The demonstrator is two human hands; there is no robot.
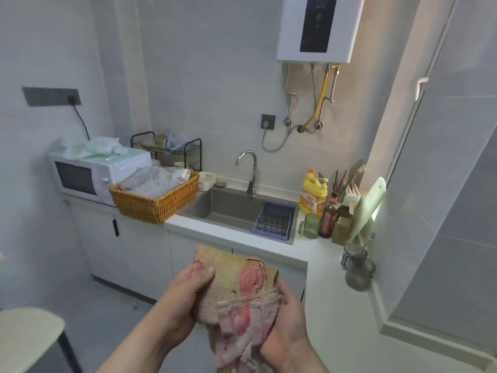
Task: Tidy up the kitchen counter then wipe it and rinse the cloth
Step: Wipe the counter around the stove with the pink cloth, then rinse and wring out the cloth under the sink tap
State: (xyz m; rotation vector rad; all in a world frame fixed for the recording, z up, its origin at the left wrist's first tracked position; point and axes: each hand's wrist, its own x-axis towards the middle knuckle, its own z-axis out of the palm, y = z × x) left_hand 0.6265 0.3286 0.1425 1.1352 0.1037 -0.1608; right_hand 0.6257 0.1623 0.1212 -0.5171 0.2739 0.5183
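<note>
Head camera looks down at two hands holding a worn pink and yellow cloth (239, 289) in the air, in front of the white counter (317, 251) and not touching it. The left hand (188, 297) has its fingers closed on the left side of the cloth, thumb on top. The right hand (287, 327) has its fingers wrapped around the bunched lower right part. The cloth looks folded at the top and hangs loose at the bottom. I think the tidy-up part is mostly done, because things sit at the sides: a wicker basket (154, 200) by the microwave (91, 176), and a yellow soap bottle (313, 195), a dark sauce bottle (329, 216) and a green glass mug (310, 226) by the sink (228, 208). I cannot tell if the counter has been wiped. No water runs from the tap (248, 168), so the rinse seems to be left to do.
</note>
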